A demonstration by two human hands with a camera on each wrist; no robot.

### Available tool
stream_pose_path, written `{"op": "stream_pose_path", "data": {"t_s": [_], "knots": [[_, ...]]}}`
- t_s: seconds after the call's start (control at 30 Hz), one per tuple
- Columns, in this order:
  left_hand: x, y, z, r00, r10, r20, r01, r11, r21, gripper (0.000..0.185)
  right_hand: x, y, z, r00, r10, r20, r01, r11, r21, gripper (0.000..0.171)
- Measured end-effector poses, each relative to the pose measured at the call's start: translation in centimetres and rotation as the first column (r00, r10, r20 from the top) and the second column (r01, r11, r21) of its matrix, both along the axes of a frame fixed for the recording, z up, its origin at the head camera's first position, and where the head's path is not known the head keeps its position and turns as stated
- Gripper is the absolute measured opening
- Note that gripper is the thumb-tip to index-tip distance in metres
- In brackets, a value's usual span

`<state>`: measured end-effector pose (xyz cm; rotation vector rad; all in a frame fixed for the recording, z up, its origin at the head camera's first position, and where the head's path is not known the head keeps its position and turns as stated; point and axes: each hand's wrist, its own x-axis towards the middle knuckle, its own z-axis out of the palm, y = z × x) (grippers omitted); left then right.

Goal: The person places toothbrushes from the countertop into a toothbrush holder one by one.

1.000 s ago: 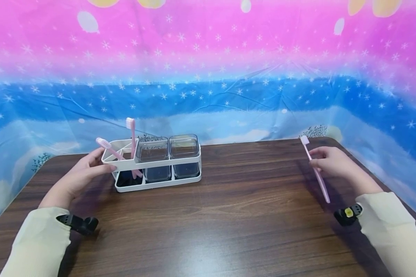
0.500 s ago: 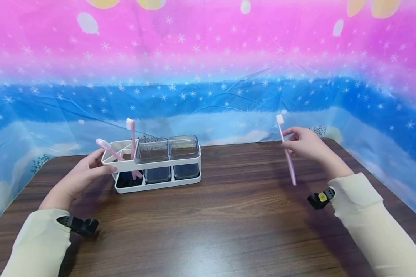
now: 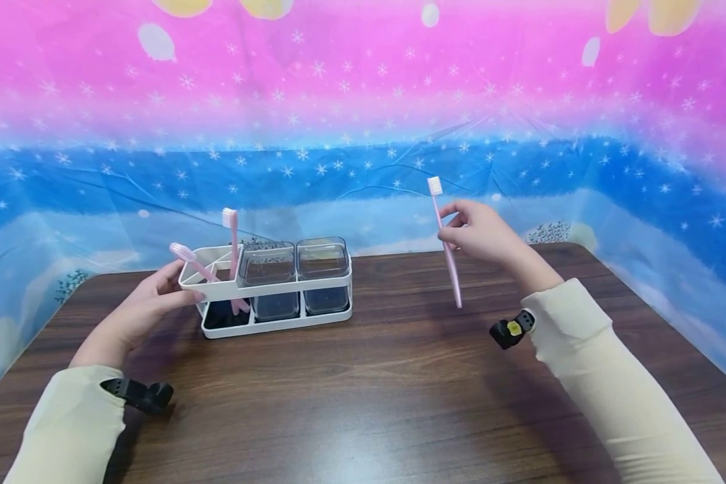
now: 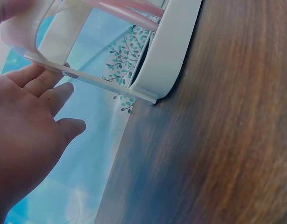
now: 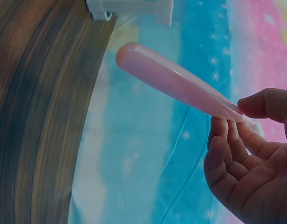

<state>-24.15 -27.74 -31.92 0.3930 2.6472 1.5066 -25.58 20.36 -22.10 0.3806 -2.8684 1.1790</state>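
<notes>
A white toothbrush holder [image 3: 278, 289] stands on the left of the table. My left hand [image 3: 139, 309] grips its left end, thumb in front and fingers behind; the left wrist view shows the fingers at the holder's frame [image 4: 167, 60]. Two pink toothbrushes sit in the left section, one upright [image 3: 234, 242] and one leaning left [image 3: 184, 253]. Two clear cups, the left one [image 3: 269, 269] and the right one [image 3: 323, 261], fill the other sections. My right hand [image 3: 480, 232] pinches another pink toothbrush [image 3: 451, 269] between thumb and fingers, bristles up, handle end [image 5: 157, 72] hanging over the table.
The dark wooden table [image 3: 363, 376] has rounded back corners. Behind it hangs a pink and blue snowflake cloth [image 3: 363, 154]. Black wrist cameras, one on the left sleeve [image 3: 148, 396] and one on the right [image 3: 511, 329], stick out under the hands.
My right hand has carried its toothbrush leftward and upward, from the table's right side toward the middle. My left hand and the holder have stayed in place.
</notes>
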Motion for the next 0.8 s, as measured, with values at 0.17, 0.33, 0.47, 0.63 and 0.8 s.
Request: {"op": "stream_pose_path", "data": {"t_s": [0.17,0.33,0.47,0.63,0.8], "knots": [[0.1,0.0,0.0,1.0,-0.013,-0.001,0.013,1.0,0.012,0.077,-0.2,-2.3,0.3,1.0,0.016,-0.021,-0.016,1.0,0.0,0.033],[0.1,0.0,-0.1,1.0,-0.013,-0.001,0.013,0.999,0.031,0.074,-0.3,-4.8,0.8,0.998,0.026,-0.06,-0.028,0.999,-0.029,0.031],[0.1,0.0,-0.1,1.0,-0.01,0.01,0.01,0.999,0.041,0.075,-0.5,-6.7,1.1,0.996,0.044,-0.075,-0.049,0.997,-0.062,0.029],[0.1,0.0,0.0,1.0,-0.007,0.007,0.007,0.999,0.034,0.076,-0.6,-8.5,1.4,0.994,0.078,-0.079,-0.085,0.993,-0.083,0.028],[0.1,0.0,0.2,1.0,0.0,0.009,0.0,0.999,0.036,0.076,-0.6,-10.1,1.6,0.991,0.109,-0.082,-0.117,0.987,-0.112,0.026]]}}
